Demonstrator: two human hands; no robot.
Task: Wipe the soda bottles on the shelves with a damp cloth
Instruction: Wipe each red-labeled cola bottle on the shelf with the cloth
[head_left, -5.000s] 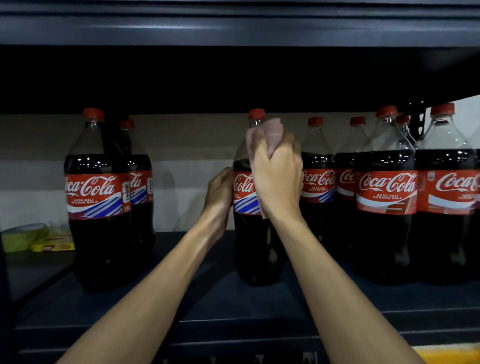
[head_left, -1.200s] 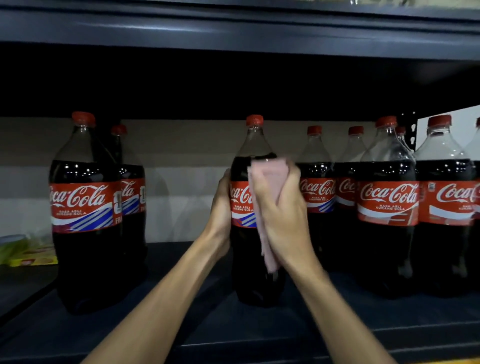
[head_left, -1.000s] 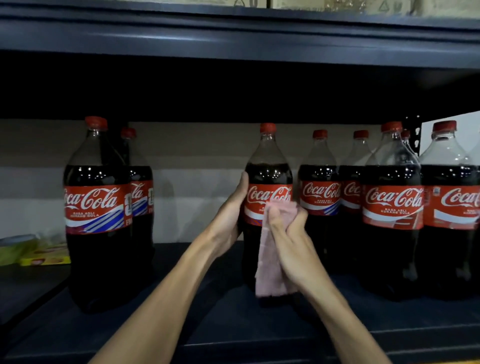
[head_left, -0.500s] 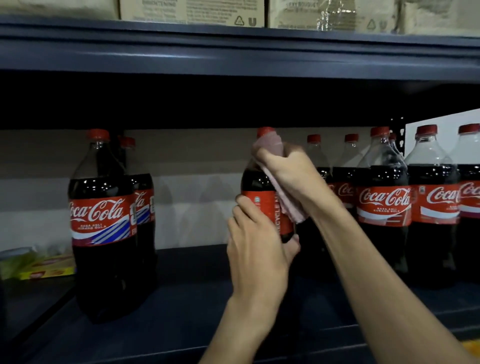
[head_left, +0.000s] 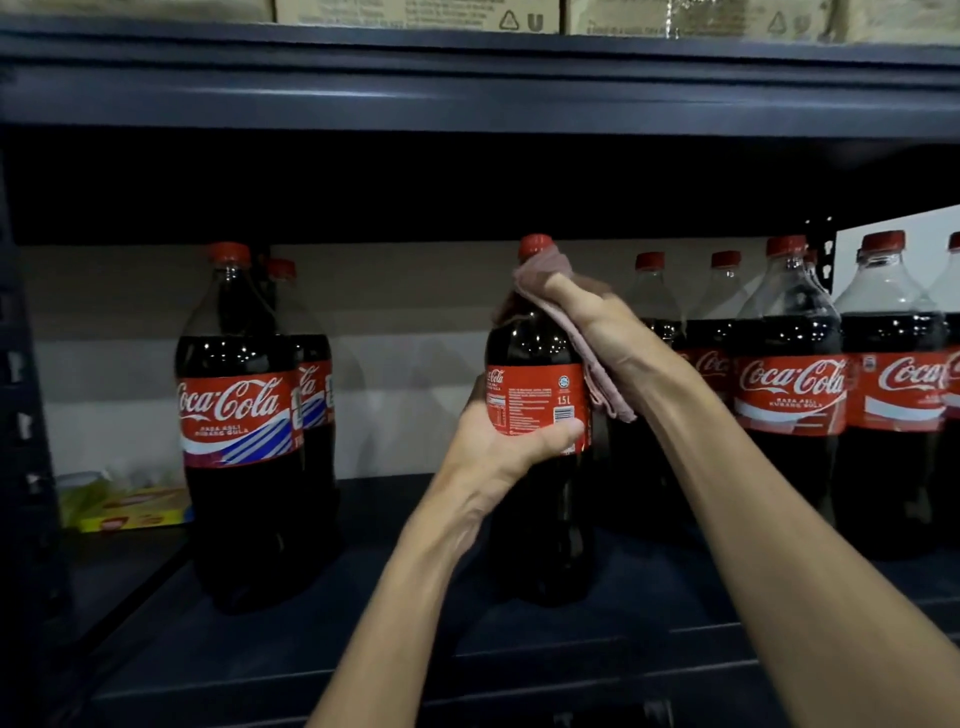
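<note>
The left hand (head_left: 511, 447) rises from the lower middle of the frame and grips the Coca-Cola bottle (head_left: 530, 338) at the centre of the picture. Its thumb is curled across the front of the red label (head_left: 535, 400) and its fingers wrap out of sight round the far side. The right hand (head_left: 597, 322) reaches in from the lower right and sits higher, on the bottle's shoulder just under the red cap (head_left: 535, 245). Its fingers are curled over a pink cloth (head_left: 597, 374) and press it against the right side of the neck. One end of the cloth bunches against the neck below the cap; the other hangs from under the palm to the label's upper right corner. The bottle is upright, its back label turned to the camera, held between the two hands: the left low at its front, the right high on its right side. In the dark it cannot be told whether its base touches the shelf board (head_left: 363, 649)

Two more cola bottles (head_left: 234, 415) stand one behind the other at the left of the frame. A row of further bottles (head_left: 789, 395) fills the right side, behind the right forearm. Yellow packets (head_left: 135, 512) lie at the lower left, and cardboard boxes (head_left: 415, 13) line the top edge above the upper shelf beam (head_left: 467, 88)
</note>
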